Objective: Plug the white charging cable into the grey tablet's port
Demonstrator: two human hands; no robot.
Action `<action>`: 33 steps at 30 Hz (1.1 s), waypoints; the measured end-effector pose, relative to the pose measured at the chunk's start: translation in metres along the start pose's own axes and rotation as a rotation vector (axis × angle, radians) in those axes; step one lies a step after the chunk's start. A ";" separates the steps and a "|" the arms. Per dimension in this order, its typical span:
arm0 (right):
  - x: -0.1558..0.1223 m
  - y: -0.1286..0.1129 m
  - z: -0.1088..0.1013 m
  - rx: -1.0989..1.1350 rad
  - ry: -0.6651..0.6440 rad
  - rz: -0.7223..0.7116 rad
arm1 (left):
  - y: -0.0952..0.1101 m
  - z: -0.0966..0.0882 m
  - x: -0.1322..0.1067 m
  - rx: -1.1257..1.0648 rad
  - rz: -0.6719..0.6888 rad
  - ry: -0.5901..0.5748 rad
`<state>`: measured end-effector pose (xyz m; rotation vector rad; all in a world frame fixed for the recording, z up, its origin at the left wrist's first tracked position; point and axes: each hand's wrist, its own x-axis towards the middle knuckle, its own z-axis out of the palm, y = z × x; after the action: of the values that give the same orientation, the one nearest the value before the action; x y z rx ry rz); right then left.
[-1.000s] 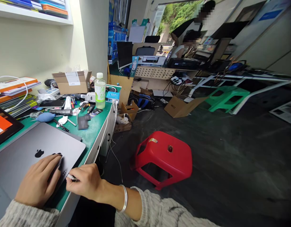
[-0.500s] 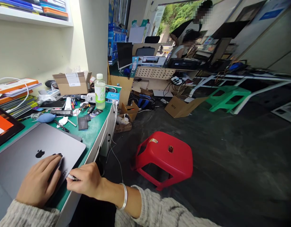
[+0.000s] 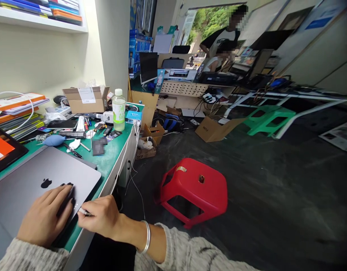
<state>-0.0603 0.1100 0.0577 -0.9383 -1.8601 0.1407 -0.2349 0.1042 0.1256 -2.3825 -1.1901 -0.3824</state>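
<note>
A closed silver laptop (image 3: 23,177) with a dark apple logo lies on the green desktop. My left hand (image 3: 46,218) rests flat on its lid near the right edge, fingers stretched out and holding nothing. Right beside that edge, my right hand (image 3: 98,216) is closed in a pinch around a small white cable plug (image 3: 84,212). The plug's tip is against or very close to the laptop's side; whether it sits in a port I cannot tell. A silver bangle (image 3: 146,237) circles my right wrist.
Small tools, a blue air blower (image 3: 54,140), a drink bottle (image 3: 118,110) and an open carton (image 3: 84,99) crowd the desk's far part. A tablet-like screen (image 3: 5,148) stands left. A red stool (image 3: 197,188) is on the floor at right. Two people are in the background.
Both hands keep nearly the same pose at the laptop. The whole view has shifted slightly, and the standing person in the background has moved a little.
</note>
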 end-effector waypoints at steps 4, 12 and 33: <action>-0.003 0.003 0.001 0.002 -0.073 -0.031 | 0.002 -0.001 0.001 0.008 -0.014 -0.027; 0.001 0.007 -0.001 0.006 -0.125 -0.082 | 0.005 -0.004 0.002 0.001 -0.014 -0.037; 0.000 0.045 -0.087 0.433 0.008 0.170 | 0.011 -0.023 -0.024 0.066 -0.089 -0.529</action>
<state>0.0350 0.1152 0.0782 -0.7864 -1.6479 0.6162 -0.2413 0.0705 0.1325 -2.4525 -1.5045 0.2799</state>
